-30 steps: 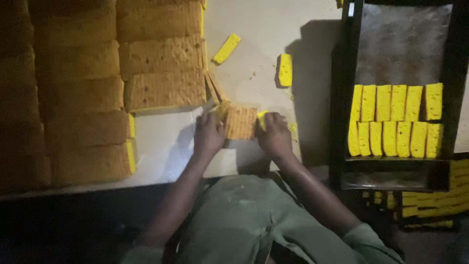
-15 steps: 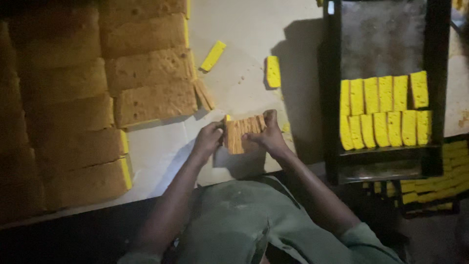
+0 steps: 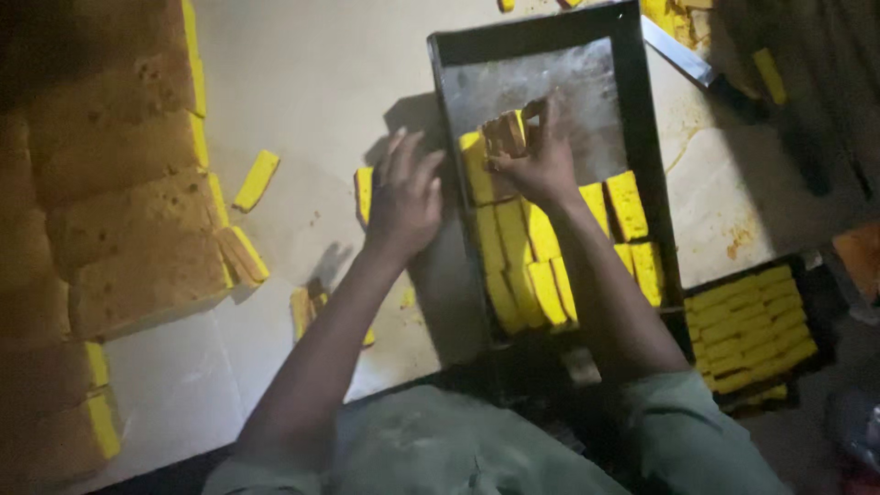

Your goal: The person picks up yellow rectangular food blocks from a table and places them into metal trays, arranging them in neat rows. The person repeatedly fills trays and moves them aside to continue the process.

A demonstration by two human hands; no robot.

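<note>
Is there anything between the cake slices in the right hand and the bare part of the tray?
Nothing visible. The right hand holds the cake slices just above the tray, beside the rows of slices already laid there; the bare metal starts right next to them.

Two bare forearms, uncovered from the wrists to above the elbows. Left hand (image 3: 403,197) and right hand (image 3: 536,156) both bare: no gloves, no rings, no watch or band at either wrist. Short sleeves of a grey-green garment (image 3: 458,449), ending near the upper arms. Same dull grey-green cloth across chest and lap, loose, softly creased, faintly dusted with pale smudges. Plain fabric, no visible print, buttons or pockets. Fine detail lost in the dim light along the lower edge.
</note>
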